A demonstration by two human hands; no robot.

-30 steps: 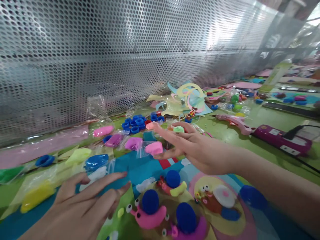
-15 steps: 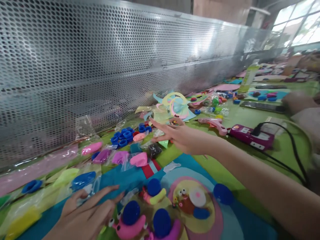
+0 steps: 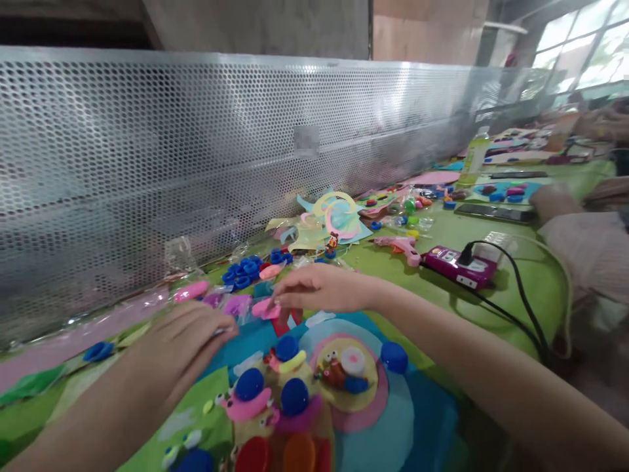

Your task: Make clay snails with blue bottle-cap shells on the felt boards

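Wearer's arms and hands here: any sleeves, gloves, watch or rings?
Both the left hand and right hand are bare, no gloves. Both forearms show uncovered, with no sleeve, watch or bracelet in view. No rings are visible. The pale sleeve at the right edge belongs to another person.

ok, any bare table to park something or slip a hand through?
Bare green table between the glue gun, the purple power strip and the right forearm; another patch inside the black cable's loop, right of the strip. Crowded: blue rings and clay bags along the mesh wall, and the felt board, full of clay snails.
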